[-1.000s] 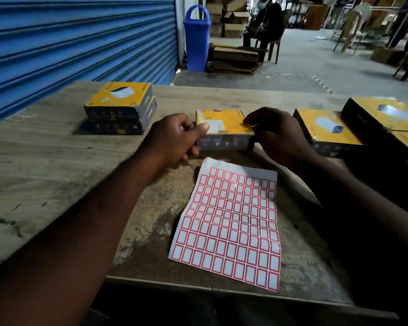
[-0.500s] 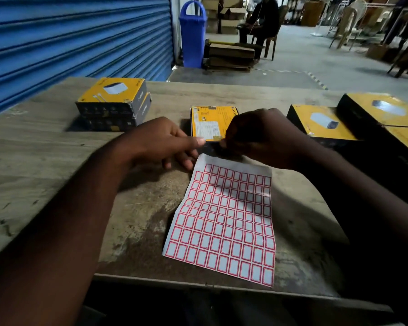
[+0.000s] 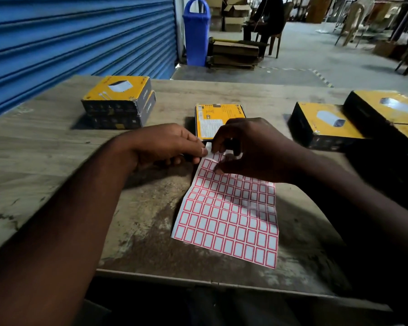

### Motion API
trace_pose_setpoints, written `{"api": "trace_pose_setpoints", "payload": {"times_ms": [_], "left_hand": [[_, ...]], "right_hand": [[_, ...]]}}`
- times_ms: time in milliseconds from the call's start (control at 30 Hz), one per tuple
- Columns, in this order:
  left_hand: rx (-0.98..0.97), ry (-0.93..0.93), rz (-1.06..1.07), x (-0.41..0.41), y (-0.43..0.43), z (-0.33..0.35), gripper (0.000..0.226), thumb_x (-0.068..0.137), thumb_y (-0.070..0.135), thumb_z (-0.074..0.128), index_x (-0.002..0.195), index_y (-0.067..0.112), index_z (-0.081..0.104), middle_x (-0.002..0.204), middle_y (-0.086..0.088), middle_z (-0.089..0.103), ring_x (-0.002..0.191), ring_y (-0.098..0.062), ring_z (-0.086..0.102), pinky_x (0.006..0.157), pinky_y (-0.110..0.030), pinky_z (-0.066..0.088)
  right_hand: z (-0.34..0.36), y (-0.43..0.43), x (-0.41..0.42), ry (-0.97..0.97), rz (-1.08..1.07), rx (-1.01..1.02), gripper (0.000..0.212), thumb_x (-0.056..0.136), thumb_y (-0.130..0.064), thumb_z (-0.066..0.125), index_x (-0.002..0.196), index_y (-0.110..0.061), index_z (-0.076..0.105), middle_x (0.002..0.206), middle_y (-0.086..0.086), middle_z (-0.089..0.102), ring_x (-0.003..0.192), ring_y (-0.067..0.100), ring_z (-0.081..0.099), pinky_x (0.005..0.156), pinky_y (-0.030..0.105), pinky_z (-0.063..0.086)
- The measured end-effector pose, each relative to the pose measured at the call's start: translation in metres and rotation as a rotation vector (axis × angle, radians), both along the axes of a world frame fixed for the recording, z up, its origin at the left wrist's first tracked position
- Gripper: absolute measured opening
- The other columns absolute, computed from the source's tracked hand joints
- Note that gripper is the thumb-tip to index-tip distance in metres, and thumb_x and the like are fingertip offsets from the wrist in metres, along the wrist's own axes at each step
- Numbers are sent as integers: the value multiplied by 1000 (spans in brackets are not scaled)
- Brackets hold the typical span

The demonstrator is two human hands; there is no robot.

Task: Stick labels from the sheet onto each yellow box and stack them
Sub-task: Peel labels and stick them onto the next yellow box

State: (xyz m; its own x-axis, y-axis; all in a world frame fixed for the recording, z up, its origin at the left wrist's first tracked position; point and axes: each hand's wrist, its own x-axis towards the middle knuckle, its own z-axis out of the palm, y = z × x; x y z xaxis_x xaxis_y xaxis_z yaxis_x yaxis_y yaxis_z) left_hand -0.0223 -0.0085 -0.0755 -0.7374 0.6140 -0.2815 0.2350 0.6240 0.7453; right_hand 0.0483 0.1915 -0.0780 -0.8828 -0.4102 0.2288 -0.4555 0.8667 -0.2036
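Observation:
A sheet of red-bordered white labels (image 3: 231, 215) lies on the wooden table (image 3: 45, 165) in front of me. My left hand (image 3: 165, 144) pinches the sheet's top left corner. My right hand (image 3: 252, 147) is curled over the sheet's top edge, its fingertips at the labels there. Just behind both hands a yellow box (image 3: 216, 118) lies flat, its printed side up. A stack of two yellow boxes (image 3: 118, 100) stands at the back left. More yellow boxes (image 3: 325, 123) sit at the right.
A blue roller shutter (image 3: 76, 36) runs along the left. Beyond the table stand a blue bin (image 3: 196, 31), cardboard cartons and chairs, and a person sits on one chair (image 3: 266, 22). The table's near edge is just below the sheet.
Both hands have left the middle yellow box, which now lies flat, and have come down to the top edge of the label sheet.

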Motion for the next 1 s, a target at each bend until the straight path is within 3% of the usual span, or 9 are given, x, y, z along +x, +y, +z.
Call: {"api": "trace_pose_setpoints", "payload": {"times_ms": [200, 467, 733, 833, 1000], "left_hand": [[108, -88, 80, -2, 1, -4, 38, 95, 30, 60, 105, -6, 67, 68, 4, 62, 44, -2, 38, 42, -16, 27], [229, -132, 132, 2, 5, -6, 21, 93, 21, 64, 105, 5, 71, 58, 7, 58, 37, -1, 33, 37, -13, 22], [190, -69, 76, 0, 5, -6, 36, 91, 26, 66, 107, -6, 67, 55, 8, 55, 38, -3, 33, 37, -14, 24], [174, -58, 79, 0, 6, -7, 37, 91, 23, 65, 103, -12, 64, 53, 8, 54, 38, -4, 32, 37, -14, 23], [143, -44, 79, -1, 8, -6, 33, 94, 25, 62, 95, -7, 66, 56, 1, 47, 38, -5, 32, 37, -16, 24]], "right_hand": [[-3, 2, -4, 17, -33, -37, 34, 77, -32, 81, 107, -30, 64, 97, -17, 57, 77, -9, 50, 62, 6, 38], [-4, 5, -6, 28, -49, -110, 31, 74, -32, 83, 97, -26, 63, 92, -16, 59, 76, -7, 51, 60, 2, 38], [-6, 8, -8, 0, -59, -185, 27, 76, -35, 83, 94, -26, 66, 85, -16, 62, 70, -5, 56, 59, 6, 41], [-7, 8, -8, -13, -47, -206, 27, 77, -36, 82, 97, -24, 69, 88, -13, 67, 73, -2, 61, 62, 12, 48], [-7, 7, -7, 6, -33, -242, 25, 77, -38, 82, 95, -25, 73, 87, -14, 70, 74, -1, 65, 68, 19, 53]]}}
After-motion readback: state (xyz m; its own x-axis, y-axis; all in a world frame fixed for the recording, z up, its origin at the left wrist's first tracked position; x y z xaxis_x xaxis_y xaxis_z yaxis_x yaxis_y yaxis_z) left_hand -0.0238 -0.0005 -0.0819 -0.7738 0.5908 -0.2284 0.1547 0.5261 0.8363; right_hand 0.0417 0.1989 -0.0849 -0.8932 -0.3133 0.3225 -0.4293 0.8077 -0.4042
